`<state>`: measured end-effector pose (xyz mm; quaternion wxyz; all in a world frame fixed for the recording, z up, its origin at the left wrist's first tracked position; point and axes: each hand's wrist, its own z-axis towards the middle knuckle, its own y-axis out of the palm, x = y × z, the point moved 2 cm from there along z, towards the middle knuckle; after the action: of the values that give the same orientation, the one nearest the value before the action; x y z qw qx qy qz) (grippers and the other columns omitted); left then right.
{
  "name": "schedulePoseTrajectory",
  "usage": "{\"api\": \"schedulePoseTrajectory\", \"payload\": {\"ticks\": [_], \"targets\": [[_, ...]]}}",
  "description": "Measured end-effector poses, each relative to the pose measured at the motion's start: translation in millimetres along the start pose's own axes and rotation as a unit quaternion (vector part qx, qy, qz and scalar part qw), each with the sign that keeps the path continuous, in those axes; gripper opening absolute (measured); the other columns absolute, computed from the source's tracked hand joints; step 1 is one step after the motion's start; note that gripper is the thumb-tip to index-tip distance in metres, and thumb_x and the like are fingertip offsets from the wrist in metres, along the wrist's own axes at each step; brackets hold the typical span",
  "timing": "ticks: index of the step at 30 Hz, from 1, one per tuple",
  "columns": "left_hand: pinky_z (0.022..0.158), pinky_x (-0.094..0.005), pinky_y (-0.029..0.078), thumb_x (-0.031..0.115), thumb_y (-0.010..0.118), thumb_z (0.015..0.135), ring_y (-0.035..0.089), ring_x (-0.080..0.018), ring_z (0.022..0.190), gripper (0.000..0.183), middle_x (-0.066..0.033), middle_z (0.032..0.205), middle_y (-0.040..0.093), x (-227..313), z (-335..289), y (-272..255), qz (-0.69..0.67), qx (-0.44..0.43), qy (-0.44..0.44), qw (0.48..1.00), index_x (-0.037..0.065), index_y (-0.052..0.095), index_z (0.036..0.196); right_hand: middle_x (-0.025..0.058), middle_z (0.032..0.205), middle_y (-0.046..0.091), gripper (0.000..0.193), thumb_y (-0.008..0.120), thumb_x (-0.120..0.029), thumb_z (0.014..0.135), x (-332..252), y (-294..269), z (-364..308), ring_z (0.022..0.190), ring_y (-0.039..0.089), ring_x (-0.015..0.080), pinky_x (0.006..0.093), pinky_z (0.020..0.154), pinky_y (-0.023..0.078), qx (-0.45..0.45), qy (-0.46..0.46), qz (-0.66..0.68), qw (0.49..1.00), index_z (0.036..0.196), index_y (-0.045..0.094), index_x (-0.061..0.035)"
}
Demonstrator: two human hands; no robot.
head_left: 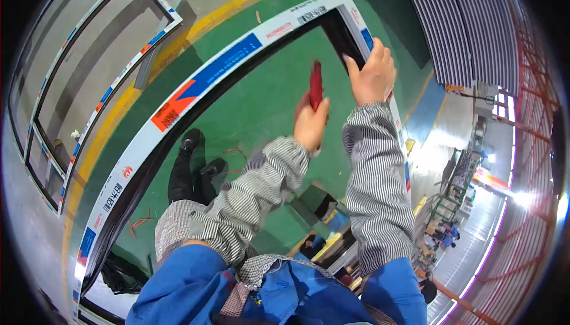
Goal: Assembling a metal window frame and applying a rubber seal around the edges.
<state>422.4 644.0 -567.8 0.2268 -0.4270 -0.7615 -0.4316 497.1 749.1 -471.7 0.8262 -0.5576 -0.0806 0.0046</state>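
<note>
A large window frame [208, 73], wrapped in white protective film with blue and orange print, stands tilted before me. My right hand [374, 75] is closed over its right side rail near the upper corner, the thumb on the inner side. Inside the frame's opening my left hand [312, 126] grips a slim red-handled tool [316, 81] pointing away from me. The tool's tip is smeared by motion, so its exact kind is unclear. A black inner edge [339, 37] runs along the rail close to my right thumb.
Another film-wrapped frame [107, 96] stands at the left, past a yellow floor line [234, 5]. Grey corrugated panels [463, 28] are at upper right. A dark box [314, 203] and a black plastic bag [122, 274] lie low, with red scraps [141, 224] on the green floor.
</note>
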Motion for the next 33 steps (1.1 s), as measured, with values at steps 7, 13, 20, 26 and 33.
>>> {"api": "schedulePoseTrajectory", "payload": {"ticks": [7,13,20,26,33], "targets": [[0.053,-0.0251,0.041,0.023,0.055,0.088,0.049,-0.0093,0.057,0.036,-0.002,0.067,0.051,-12.8,-24.3,-9.9,0.007,-0.037,0.001,0.999,0.003,0.05,0.118,0.014,0.102,0.059,0.049,0.071,-0.032,0.071,-3.7,8.7,10.8,0.096,0.055,0.0318,0.0404,0.082,0.043,0.054,0.035,0.021,0.998,0.106,0.055,-0.0033],[0.062,-0.025,0.046,0.016,0.054,0.088,0.057,-0.0115,0.071,0.033,-0.0047,0.087,0.058,26.3,11.4,0.5,-0.01,-0.023,0.086,0.996,0.001,0.05,0.118,0.0176,0.095,0.063,0.048,0.074,-0.031,0.07,-7.7,6.8,15.3,0.089,0.06,0.0336,0.0398,0.076,0.046,-0.02,0.032,0.103,0.994,0.104,0.055,-0.0022],[0.072,-0.028,0.048,0.016,0.054,0.089,0.061,-0.0162,0.081,0.034,-0.0085,0.101,0.06,44.5,26.5,4.0,-0.129,-0.08,0.116,0.982,-0.001,0.047,0.118,0.0145,0.089,0.066,0.04,0.073,-0.028,0.073,2.6,-1.0,18.6,0.081,0.064,0.0256,0.0328,0.073,0.048,0.01,0.089,0.18,0.98,0.102,0.061,-0.0022],[0.062,-0.0246,0.047,0.016,0.057,0.087,0.061,-0.012,0.072,0.033,-0.0066,0.084,0.06,4.9,-9.4,-5.2,-0.141,-0.068,0.03,0.987,-0.003,0.051,0.113,0.0135,0.088,0.066,0.039,0.072,-0.029,0.072,0.0,4.7,22.3,0.08,0.064,0.0245,0.0328,0.072,0.048,-0.031,0.106,0.205,0.973,0.099,0.062,-0.0035],[0.067,-0.0278,0.05,0.019,0.052,0.092,0.061,-0.0139,0.074,0.04,-0.0083,0.096,0.059,-14.0,-26.4,-13.2,-0.068,-0.124,-0.046,0.989,-0.001,0.04,0.124,0.0173,0.088,0.064,0.041,0.069,-0.039,0.074,-16.4,9.4,37.5,0.082,0.061,0.035,0.0413,0.07,0.046,0.032,0.092,0.108,0.989,0.094,0.059,-0.0039]]}}
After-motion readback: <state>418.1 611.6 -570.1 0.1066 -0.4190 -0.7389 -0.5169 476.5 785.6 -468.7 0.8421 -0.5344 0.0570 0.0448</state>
